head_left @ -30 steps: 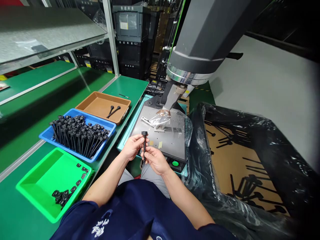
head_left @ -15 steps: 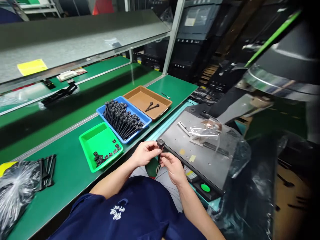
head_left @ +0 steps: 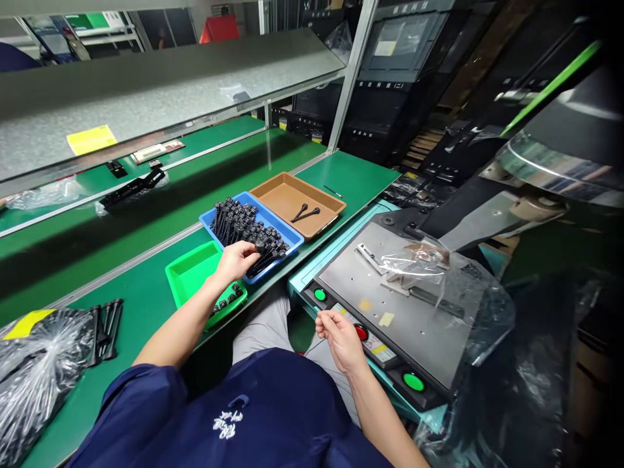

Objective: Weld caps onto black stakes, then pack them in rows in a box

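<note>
- Since half a second ago, the two hands, then joined on one black pin over the lap, have been parted: the left hand point(head_left: 237, 259) has been carried out to the shallow blue plastic tray point(head_left: 292, 238), and the pin is no longer seen between them.
- In the head view, the left hand is laid, fingers curled, on the heap of black plastic headed pins point(head_left: 246, 227) at the tray's 6 o'clock edge; whether a pin is clamped cannot be told.
- The right hand point(head_left: 341, 333) is held loosely curled near the machine's front edge, a red round button point(head_left: 361, 333) just at its 3 o'clock; anything gripped is hidden.
- A shallow green plastic tray point(head_left: 192, 273) with small black caps is seen at the blue tray's 7 o'clock, a brown tray point(head_left: 283, 194) holding two pins at its 1 o'clock.
- A grey metal machine plate point(head_left: 414, 331) lies at the right hand's 2 o'clock.
</note>
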`<state>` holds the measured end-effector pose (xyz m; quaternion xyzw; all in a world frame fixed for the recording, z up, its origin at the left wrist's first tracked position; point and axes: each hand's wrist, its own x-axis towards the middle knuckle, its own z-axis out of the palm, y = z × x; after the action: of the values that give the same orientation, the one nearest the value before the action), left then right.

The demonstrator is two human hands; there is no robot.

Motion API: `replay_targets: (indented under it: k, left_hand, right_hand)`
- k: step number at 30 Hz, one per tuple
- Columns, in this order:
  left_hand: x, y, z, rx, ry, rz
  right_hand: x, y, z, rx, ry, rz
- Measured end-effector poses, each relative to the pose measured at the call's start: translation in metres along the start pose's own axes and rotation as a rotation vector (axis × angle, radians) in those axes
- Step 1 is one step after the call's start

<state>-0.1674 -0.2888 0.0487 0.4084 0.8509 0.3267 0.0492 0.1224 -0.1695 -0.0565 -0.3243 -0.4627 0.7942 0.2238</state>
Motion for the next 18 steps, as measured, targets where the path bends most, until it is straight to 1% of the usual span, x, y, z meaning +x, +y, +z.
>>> replay_targets:
  k: [2,4,8,13,18]
  left_hand:
    - [0.007,-0.001,0.010,0.120,-0.098,0.026]
    - [0.009,0.002,0.018,0.262,-0.165,0.032]
    - [0.009,0.010,0.026,0.471,-0.211,0.007]
    - [0.010,0.017,0.026,0.580,-0.269,0.028]
    - [0.015,0.016,0.029,0.581,-0.292,0.021]
  right_hand:
    - [0.000,0.001,-0.004,0.012,0.028,0.007]
    - [-0.001,0.002,-0.009,-0.001,0.040,0.013]
    - [-0.003,0.008,-0.017,-0.062,0.008,0.034]
    - [-0.006,0.017,-0.018,-0.074,-0.015,0.063]
    - [-0.006,0.024,-0.018,-0.078,-0.036,0.065]
